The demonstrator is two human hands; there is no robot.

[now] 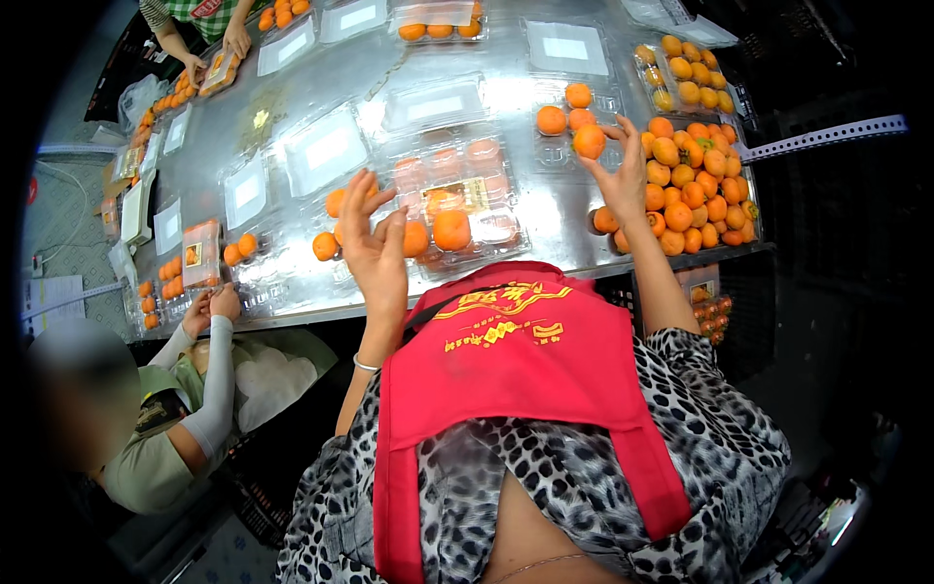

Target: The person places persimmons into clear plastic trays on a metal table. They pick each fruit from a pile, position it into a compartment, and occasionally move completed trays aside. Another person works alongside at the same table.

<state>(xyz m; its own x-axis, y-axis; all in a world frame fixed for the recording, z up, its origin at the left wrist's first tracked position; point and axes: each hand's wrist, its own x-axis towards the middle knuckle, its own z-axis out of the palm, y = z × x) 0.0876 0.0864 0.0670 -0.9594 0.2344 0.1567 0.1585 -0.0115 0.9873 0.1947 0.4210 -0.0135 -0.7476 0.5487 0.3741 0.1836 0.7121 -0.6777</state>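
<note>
My right hand (620, 175) has its thumb and fingers around an orange persimmon (589, 141), over a clear plastic tray (547, 155) where a few more persimmons sit. My left hand (373, 252) is raised with its fingers apart, holding nothing that I can see. Behind it, persimmons (325, 246) lie in a clear tray. Just right of that hand stands a filled clear clamshell box (507, 157) with a label inside; one large persimmon (452, 230) and another beside it rest at its near side. A heap of persimmons (693, 193) lies at the table's right end.
Open clear lids (325, 150) with white pads lie across the metal table (292, 95). A packed box of persimmons (686, 77) stands at the back right. One co-worker's hands (211, 305) are at the near left edge; another's (219, 55) hold a box at the far left.
</note>
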